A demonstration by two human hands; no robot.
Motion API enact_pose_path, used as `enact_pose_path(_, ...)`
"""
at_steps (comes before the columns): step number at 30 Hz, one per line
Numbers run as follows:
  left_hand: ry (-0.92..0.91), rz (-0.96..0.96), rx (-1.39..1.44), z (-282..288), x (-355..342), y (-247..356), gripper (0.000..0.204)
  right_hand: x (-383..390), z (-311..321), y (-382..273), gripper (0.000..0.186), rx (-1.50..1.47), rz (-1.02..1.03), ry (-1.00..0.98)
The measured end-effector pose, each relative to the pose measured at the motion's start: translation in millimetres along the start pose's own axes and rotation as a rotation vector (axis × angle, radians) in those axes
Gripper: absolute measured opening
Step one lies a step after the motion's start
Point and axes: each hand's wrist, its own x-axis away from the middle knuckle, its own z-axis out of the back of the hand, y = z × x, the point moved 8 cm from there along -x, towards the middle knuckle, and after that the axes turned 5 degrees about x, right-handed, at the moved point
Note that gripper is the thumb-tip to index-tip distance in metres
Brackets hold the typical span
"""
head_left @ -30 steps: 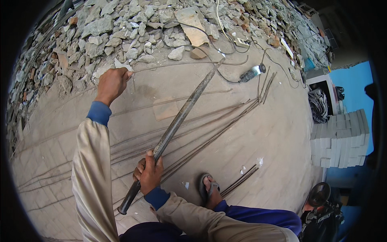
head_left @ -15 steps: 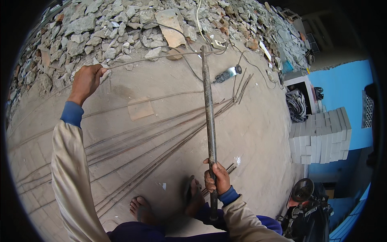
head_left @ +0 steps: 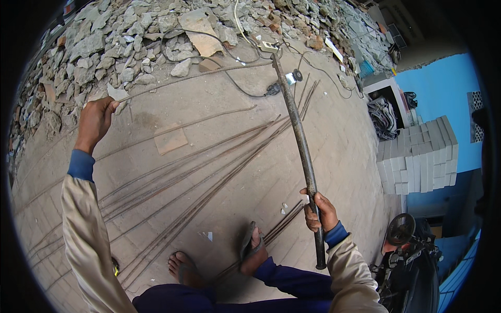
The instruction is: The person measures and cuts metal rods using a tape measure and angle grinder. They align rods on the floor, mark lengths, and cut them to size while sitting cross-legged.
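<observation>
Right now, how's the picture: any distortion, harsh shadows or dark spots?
Head view: fisheye bending, black around the edge; the pipe looks bowed, perhaps from the lens. Head view again: soft light across the floor, a soft-edged dark shadow beside the right foot, deep shade toward upper right, above the bright blue wall.

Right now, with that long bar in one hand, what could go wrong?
The long bar is held by just the right hand, so if it slipped, it might land on the bare toes. The thin rod in the left hand seems to meet the bar's far end, and could slip or spring back. Loose rods lie close to those toes, so someone might trip.
</observation>
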Motion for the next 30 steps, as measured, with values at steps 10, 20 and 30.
enact_pose_path(10,-0.015,-0.004,0.004,-11.5,8.9,2.6,0.026,-15.1,-17.2,23.2,0.047,-0.126,-0.032,0.077)
enact_pose_path(20,-0.148,-0.012,0.148,-16.4,-1.5,-20.5,0.036,-12.3,40.4,21.3,0.048,0.022,-0.069,0.024)
enact_pose_path(30,-0.064,-0.004,0.017,-29.3,13.4,-11.1,0.031,-17.9,-30.0,36.9,0.045,-0.167,-0.096,0.041)
